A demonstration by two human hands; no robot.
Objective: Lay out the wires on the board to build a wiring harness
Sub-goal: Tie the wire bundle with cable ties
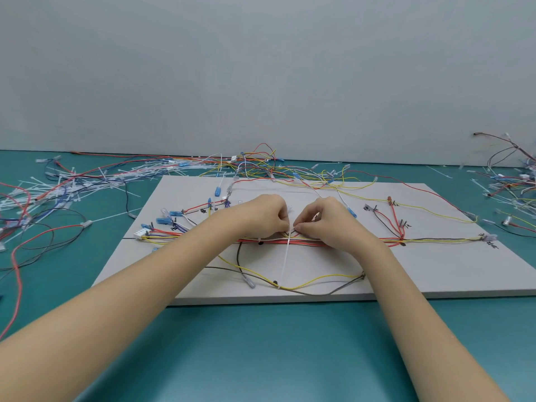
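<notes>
Board (333,265) lies on the green table (261,343), wire bundle (304,242) running across its middle. I judge I'm tying it: left hand (265,213) and right hand (324,220) pinch the white cable tie (285,256). Next, thread and cinch.

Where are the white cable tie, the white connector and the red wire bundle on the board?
white cable tie (285,258): head view, middle of its long strap.
white connector (142,234): head view, centre of its housing at the board's left edge.
red wire bundle (301,242): head view, stretch just below the right hand.
</notes>
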